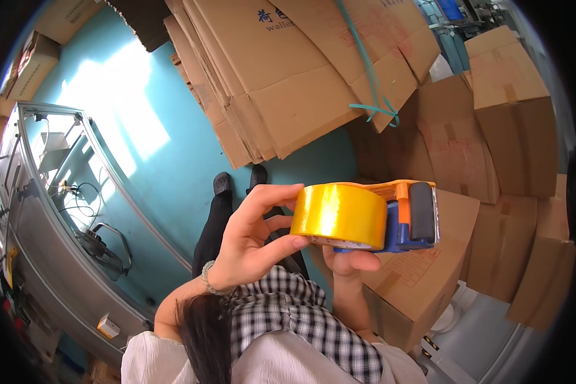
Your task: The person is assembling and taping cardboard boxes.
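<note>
Tape dispenser, blue and orange, held up before the chest over a sealed cardboard box. Clasped from beneath by right hand, fingers closed round its grip. Left hand pinched on the yellow tape roll, thumb below, forefinger curled over the top. Looked like hunting for the tape's loose end; called for a nail under that edge and a steady dispenser. Flattened cartons leaned ahead, stacked boxes at right, metal-framed bench at left on teal floor. Nothing between hands and roll.
</note>
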A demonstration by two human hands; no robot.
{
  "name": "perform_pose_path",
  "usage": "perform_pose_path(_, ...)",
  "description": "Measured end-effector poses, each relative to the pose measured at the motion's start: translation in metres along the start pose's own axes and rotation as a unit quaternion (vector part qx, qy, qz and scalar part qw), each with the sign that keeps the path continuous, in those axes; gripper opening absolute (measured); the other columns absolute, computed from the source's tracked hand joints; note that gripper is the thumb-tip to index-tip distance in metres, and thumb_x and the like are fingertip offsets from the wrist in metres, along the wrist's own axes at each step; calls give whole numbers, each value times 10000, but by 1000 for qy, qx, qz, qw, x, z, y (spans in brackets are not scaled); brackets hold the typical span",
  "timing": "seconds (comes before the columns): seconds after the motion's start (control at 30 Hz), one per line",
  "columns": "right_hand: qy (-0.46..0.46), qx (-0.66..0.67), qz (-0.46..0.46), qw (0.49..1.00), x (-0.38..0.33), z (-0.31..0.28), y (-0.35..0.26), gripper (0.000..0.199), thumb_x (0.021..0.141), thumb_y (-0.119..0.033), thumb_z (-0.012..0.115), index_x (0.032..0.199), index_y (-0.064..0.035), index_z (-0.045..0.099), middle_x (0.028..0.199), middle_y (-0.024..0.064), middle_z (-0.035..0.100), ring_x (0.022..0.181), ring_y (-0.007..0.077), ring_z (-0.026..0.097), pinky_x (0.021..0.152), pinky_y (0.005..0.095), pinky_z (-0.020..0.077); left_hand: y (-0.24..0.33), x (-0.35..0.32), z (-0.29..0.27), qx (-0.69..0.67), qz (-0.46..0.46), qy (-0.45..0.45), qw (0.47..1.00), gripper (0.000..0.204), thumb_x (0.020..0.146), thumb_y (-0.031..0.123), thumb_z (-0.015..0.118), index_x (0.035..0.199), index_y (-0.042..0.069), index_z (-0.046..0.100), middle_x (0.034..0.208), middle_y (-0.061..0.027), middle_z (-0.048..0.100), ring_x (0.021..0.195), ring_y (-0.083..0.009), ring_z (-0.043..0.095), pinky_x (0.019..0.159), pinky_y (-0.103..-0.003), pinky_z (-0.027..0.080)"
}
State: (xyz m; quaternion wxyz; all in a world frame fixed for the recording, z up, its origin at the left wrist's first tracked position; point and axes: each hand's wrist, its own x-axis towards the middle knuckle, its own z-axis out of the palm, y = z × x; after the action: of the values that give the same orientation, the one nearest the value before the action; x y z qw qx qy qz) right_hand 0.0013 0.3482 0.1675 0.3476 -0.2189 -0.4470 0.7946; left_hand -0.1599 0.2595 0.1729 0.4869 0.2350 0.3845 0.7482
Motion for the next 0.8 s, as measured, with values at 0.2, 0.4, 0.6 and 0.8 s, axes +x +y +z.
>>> perform_pose_path(0.2,6,3,-57,998,-3,-2,-2,744,843,-528,663,1389,-74,438,1383,132,508,1223,272,542,1018,412,458,-7,-1,-12,-87,-26,-52,995,610,818,-65,698,1368,-5,442,1287,-85,446,1265,-204,458,995,-351,500)
perform_pose_path(0.4,-34,-9,-63,997,8,18,-11,624,860,-381,704,1311,-30,455,1324,202,522,1209,308,542,1002,429,466,-18,-8,-14,-161,-76,-70,981,628,843,-33,687,1402,11,404,1386,-82,444,1307,-204,437,1045,-343,442)
perform_pose_path(0.6,-43,-179,-167,969,20,25,-7,958,637,-719,664,1259,-11,487,1222,168,581,1150,316,569,994,406,455,-25,-14,-11,-202,-108,-93,969,644,857,-10,682,1424,29,380,1403,-64,457,1304,-178,443,1085,-335,371)
perform_pose_path(0.8,-66,-184,-258,946,26,18,10,978,655,-784,577,1231,-1,472,1173,160,595,1113,318,591,970,419,466,-34,-28,-9,-267,-158,-86,947,671,874,-32,647,1458,67,331,1403,-32,455,1300,-152,444,1077,-329,380)
